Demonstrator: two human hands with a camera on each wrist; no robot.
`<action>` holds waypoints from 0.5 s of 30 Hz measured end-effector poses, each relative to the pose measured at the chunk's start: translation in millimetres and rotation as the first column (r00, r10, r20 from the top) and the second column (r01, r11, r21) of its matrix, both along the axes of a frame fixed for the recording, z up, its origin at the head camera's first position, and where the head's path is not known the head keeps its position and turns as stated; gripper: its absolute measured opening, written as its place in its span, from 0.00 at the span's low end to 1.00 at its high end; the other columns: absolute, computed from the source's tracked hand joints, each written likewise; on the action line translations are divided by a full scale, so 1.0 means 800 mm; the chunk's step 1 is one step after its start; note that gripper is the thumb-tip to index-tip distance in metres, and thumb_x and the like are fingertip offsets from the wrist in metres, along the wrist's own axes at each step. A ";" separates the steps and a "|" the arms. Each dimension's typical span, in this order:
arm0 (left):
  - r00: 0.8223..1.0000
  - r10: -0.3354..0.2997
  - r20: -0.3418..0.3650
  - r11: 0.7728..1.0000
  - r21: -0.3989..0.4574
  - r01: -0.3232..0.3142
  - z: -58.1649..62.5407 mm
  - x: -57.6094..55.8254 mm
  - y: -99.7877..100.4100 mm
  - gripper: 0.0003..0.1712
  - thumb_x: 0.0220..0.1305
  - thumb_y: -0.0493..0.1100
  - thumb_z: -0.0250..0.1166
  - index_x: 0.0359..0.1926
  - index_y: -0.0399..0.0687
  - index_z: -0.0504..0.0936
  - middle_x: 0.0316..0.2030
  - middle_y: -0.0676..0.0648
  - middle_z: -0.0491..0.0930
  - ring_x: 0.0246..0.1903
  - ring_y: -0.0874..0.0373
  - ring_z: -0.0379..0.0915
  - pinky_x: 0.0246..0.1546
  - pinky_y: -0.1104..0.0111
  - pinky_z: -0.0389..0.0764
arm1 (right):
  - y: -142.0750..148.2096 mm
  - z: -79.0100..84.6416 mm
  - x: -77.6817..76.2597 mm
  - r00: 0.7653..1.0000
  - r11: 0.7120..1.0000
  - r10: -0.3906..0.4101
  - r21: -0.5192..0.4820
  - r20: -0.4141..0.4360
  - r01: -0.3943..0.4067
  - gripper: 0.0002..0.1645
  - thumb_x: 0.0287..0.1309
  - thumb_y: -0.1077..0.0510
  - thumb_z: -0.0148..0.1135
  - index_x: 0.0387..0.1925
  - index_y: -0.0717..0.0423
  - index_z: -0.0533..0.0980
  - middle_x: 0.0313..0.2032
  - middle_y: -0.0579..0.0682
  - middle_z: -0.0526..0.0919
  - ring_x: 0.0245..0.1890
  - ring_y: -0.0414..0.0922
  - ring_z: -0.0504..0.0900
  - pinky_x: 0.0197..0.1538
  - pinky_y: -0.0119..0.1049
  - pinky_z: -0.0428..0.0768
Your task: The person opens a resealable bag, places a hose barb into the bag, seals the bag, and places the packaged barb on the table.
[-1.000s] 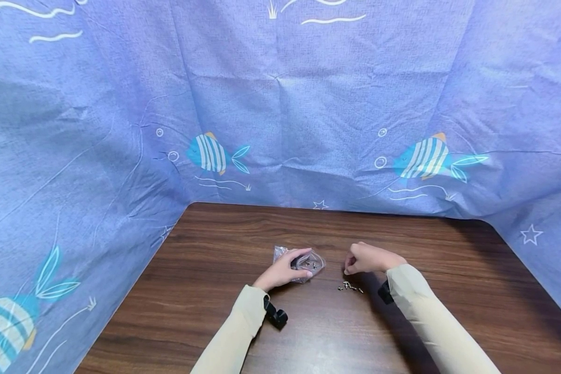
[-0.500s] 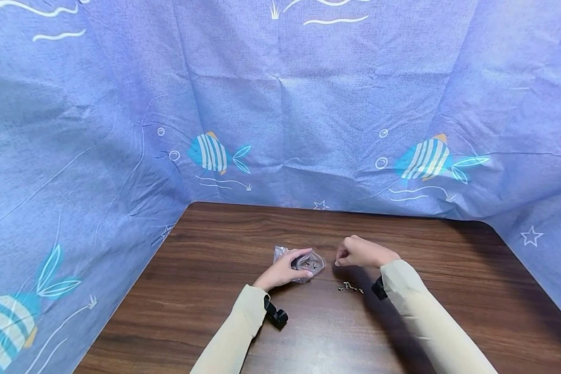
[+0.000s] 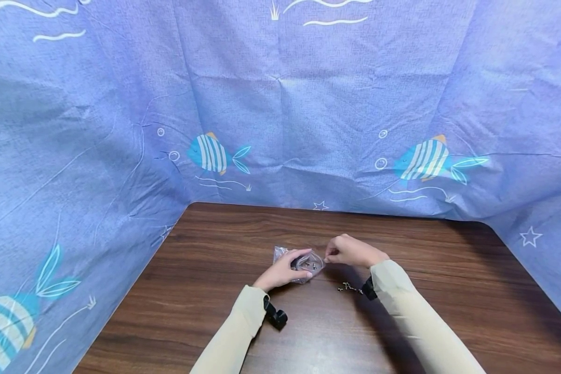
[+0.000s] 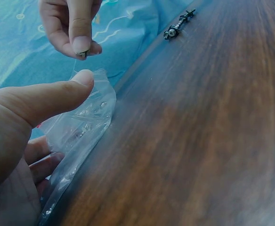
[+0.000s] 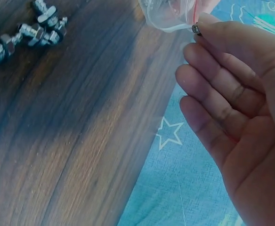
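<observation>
My left hand holds a clear zip bag, its thumb on one side of the mouth and the fingers on the other. The mouth stands spread toward the right, and a few small metal pieces show inside. My right hand is just right of the mouth, thumb and index finger pinching a small metal screw. Most of the screw is hidden by the fingertips. Below the right hand, a little heap of screws with nuts lies on the table.
The dark wood-grain table extends around both hands. A blue cloth printed with fish hangs behind it and along the sides. Each wrist carries a black camera, such as the left camera.
My right hand has moved left from above the screw heap to the edge of the bag's mouth, still pinching. The left hand and bag have stayed in place.
</observation>
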State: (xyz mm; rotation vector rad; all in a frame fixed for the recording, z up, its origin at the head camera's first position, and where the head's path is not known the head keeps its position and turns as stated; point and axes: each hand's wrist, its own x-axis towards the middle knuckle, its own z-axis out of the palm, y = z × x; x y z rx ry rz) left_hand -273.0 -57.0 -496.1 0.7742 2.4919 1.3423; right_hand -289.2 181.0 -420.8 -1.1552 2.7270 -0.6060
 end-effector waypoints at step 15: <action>1.000 -0.001 0.022 1.000 -0.006 0.001 -0.001 -0.001 0.000 0.36 0.61 0.52 0.67 0.69 0.57 0.67 0.67 0.46 0.66 0.65 0.50 0.62 0.64 0.53 0.66 | -0.011 -0.007 -0.001 0.999 1.000 -0.002 -0.018 -0.055 0.001 0.04 0.56 0.61 0.67 0.27 0.56 0.83 0.24 0.41 0.81 0.23 0.30 0.73 0.30 0.25 0.76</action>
